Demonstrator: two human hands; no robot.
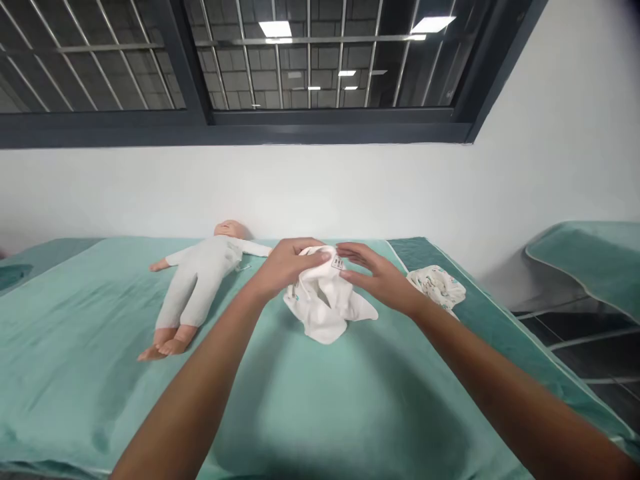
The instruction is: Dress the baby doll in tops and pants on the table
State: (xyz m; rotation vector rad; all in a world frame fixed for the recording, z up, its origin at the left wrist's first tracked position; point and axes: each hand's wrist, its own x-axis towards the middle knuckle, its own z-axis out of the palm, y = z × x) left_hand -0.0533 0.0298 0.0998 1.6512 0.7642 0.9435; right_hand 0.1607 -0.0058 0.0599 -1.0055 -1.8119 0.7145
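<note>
A small white cloth baby garment [325, 313] with a dark printed label and a few coloured specks hangs bunched in front of me, above the bed. My left hand [296, 263] is closed on its upper left edge, with the thumb lying across the front. On the other side, my right hand [373, 273] has its fingers stretched out and its thumb apart, close beside the label. Its fingertips look to be at the cloth's edge, but I cannot tell whether they touch. Folds hide the garment's exact shape.
To the left, a baby doll [203, 277] in a pale suit lies on its back on the green bed cover [90, 320]. A crumpled white patterned cloth [437, 287] lies at the right. Behind the bed are a white wall [320, 190] and a barred window [320, 67].
</note>
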